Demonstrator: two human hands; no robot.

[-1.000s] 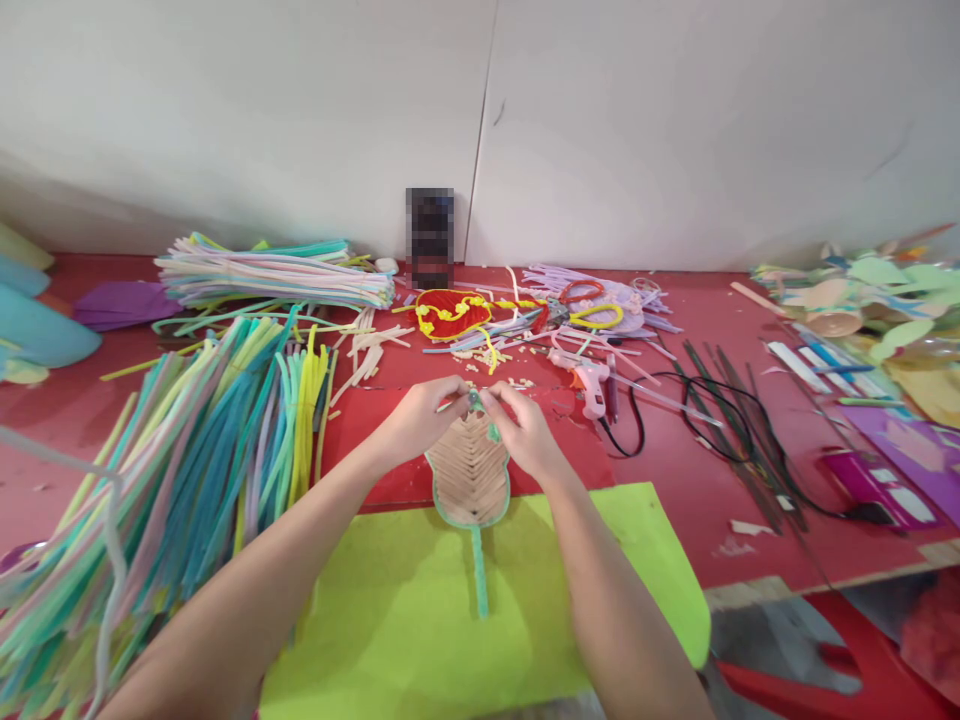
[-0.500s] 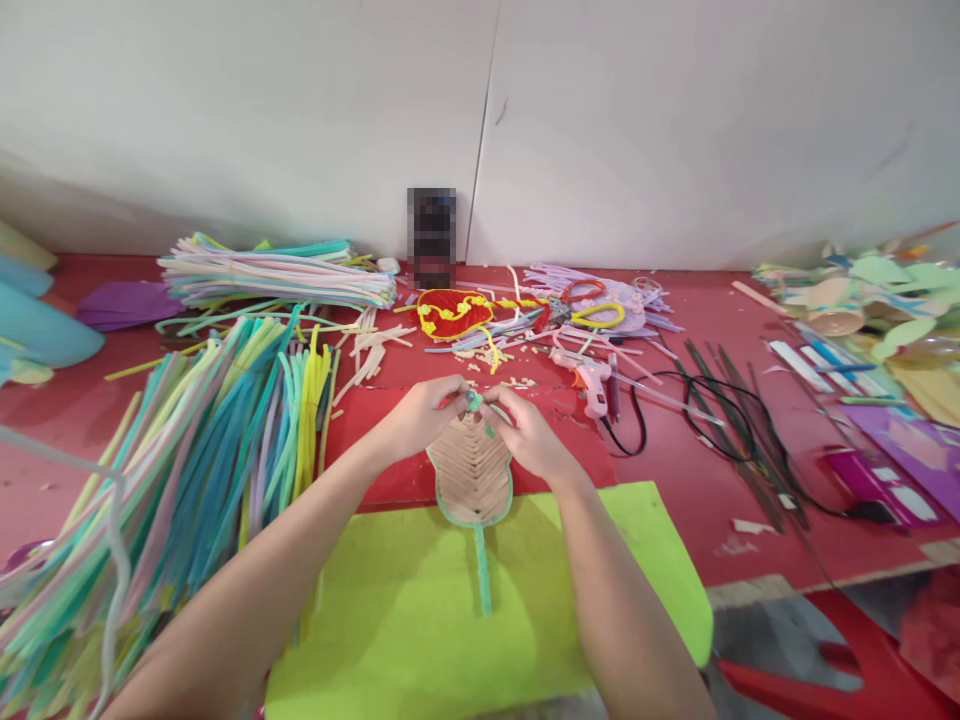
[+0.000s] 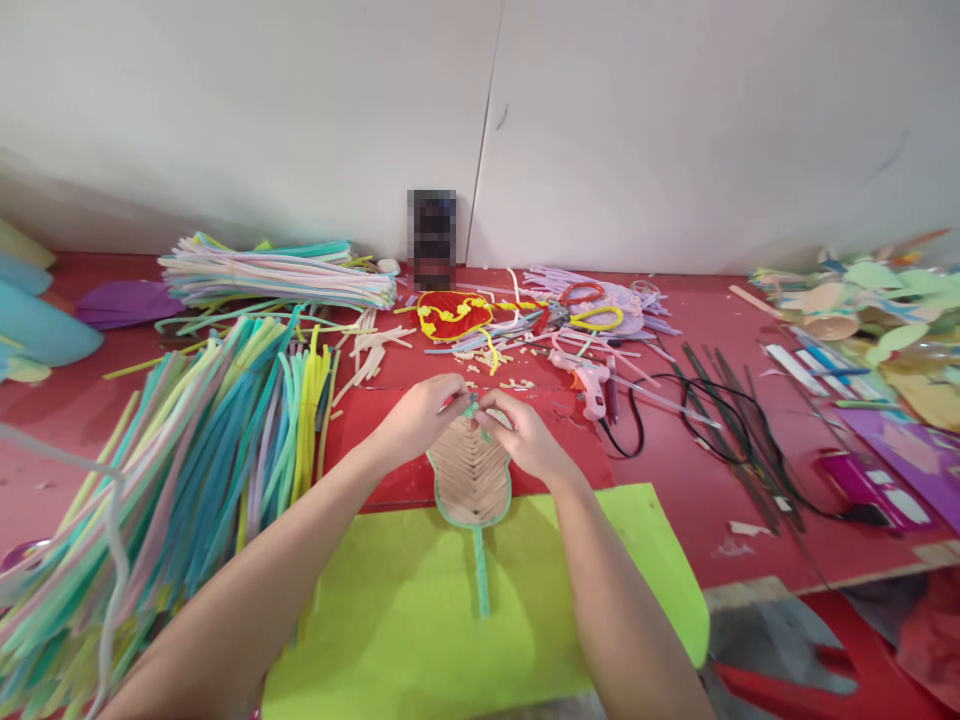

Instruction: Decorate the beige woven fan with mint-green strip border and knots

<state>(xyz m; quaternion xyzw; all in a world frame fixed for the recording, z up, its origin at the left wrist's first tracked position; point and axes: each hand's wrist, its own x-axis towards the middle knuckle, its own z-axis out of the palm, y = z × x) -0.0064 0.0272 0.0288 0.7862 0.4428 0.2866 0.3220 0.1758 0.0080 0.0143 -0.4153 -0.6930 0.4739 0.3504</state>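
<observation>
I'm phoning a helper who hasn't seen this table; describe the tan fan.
At the near edge of the red table, find the lime sheet. The tan fan points its handle over it. Unlike the red piece behind, its edge is green, not yellow.

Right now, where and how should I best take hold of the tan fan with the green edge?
Probably by its slender green handle, from the near side: it points toward you over the lime-green sheet, while your left hand and right hand are at the far end of the fan.

soft light casts faint shadows; the edges look stretched.
</observation>
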